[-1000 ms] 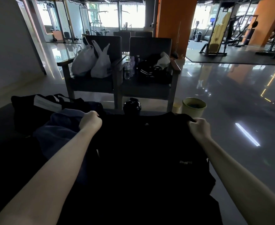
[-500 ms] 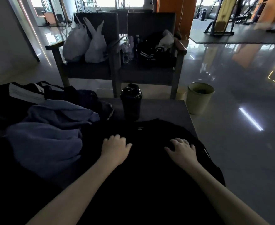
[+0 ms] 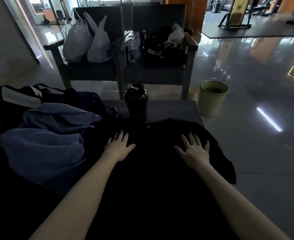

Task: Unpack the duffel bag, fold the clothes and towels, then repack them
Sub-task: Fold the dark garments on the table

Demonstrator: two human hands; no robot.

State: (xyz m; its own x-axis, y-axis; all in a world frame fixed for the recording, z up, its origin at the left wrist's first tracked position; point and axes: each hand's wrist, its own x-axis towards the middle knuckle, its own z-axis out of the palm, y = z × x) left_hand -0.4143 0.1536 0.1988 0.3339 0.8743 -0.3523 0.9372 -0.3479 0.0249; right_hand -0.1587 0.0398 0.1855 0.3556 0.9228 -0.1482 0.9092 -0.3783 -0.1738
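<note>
Head view: your left hand [image 3: 119, 147] and right hand [image 3: 194, 150] lie open, palms flat on the black T-shirt [image 3: 153, 170] spread over the tabletop [image 3: 174, 108]. A blue towel [image 3: 45, 139] lies bunched at left.

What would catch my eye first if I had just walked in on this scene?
Probably the two bare hands, left hand and right hand, pressed flat with fingers spread on a black shirt laid over the table. To the left lies a rumpled blue towel, and just beyond the shirt a black shaker bottle stands upright. Behind them, two chairs are piled with bags.
</note>
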